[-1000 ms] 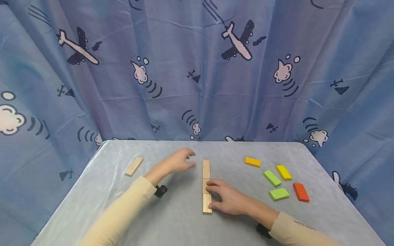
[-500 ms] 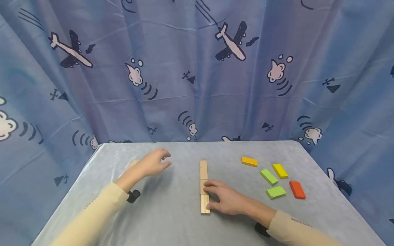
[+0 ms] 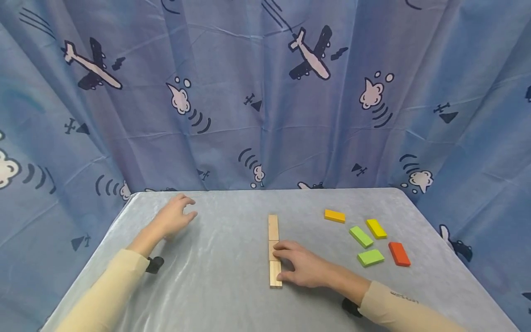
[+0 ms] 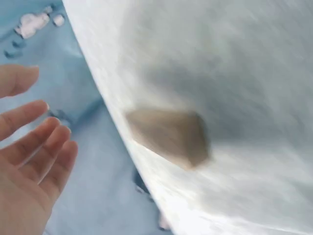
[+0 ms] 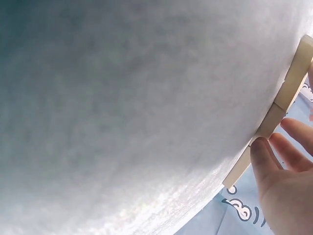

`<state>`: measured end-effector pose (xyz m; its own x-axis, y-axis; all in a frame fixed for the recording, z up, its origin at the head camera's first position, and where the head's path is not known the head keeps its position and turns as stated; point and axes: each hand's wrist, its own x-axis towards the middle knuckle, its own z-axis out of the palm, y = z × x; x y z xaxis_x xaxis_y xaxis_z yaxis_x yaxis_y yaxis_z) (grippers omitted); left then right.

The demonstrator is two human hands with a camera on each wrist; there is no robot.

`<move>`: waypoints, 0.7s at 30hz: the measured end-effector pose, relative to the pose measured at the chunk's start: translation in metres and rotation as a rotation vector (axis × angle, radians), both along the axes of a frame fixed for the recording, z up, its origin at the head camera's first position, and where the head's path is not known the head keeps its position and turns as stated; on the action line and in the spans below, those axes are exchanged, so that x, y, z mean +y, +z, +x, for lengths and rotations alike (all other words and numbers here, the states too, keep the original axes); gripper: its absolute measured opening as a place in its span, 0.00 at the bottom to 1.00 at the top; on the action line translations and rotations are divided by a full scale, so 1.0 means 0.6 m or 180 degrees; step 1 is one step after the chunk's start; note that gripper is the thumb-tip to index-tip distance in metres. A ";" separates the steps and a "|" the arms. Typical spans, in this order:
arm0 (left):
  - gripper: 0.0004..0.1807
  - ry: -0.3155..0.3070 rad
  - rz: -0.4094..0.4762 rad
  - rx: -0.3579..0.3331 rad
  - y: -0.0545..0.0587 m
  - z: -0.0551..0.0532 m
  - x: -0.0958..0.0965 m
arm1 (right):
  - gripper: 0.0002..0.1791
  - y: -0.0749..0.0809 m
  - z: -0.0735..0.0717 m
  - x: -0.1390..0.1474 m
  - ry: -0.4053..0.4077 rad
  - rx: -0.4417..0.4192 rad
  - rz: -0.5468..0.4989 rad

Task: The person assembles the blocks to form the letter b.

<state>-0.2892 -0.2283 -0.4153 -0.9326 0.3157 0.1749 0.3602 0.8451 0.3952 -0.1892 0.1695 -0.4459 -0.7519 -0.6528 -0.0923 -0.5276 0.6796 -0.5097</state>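
Observation:
Three plain wooden blocks lie end to end in a straight row: a far block point(image 3: 273, 227), a middle block point(image 3: 272, 251) and a near block point(image 3: 274, 275). My right hand point(image 3: 304, 265) rests at the row's right side, fingertips on the middle block and thumb at the near block. In the right wrist view its thumb point(image 5: 261, 154) lies against the row. Toward the table's left side my left hand point(image 3: 172, 219) hovers with fingers spread, holding nothing. A single wooden block point(image 4: 168, 134), blurred in the left wrist view, lies beneath it, mostly hidden in the head view.
On the right lie an orange block point(image 3: 334, 216), a yellow block point(image 3: 376, 228), two green blocks, one farther point(image 3: 361, 236) and one nearer point(image 3: 370, 257), and a red block point(image 3: 399, 254). A blue patterned curtain point(image 3: 224, 92) hangs behind the pale cloth-covered table point(image 3: 215, 290).
My left hand has swept left, from near the row to above the lone wooden block, covering it in the head view. The right hand stays at the row.

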 end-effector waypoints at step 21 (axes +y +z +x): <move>0.27 0.0109 0.0288 -0.0399 -0.054 0.012 -0.066 | 0.32 0.007 0.003 -0.002 -0.0003 -0.0008 0.0036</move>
<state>-0.2818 -0.2677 -0.4477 -0.9588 0.2717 0.0826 0.2749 0.8148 0.5104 -0.1876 0.1685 -0.4419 -0.7523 -0.6509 -0.1016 -0.5256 0.6860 -0.5031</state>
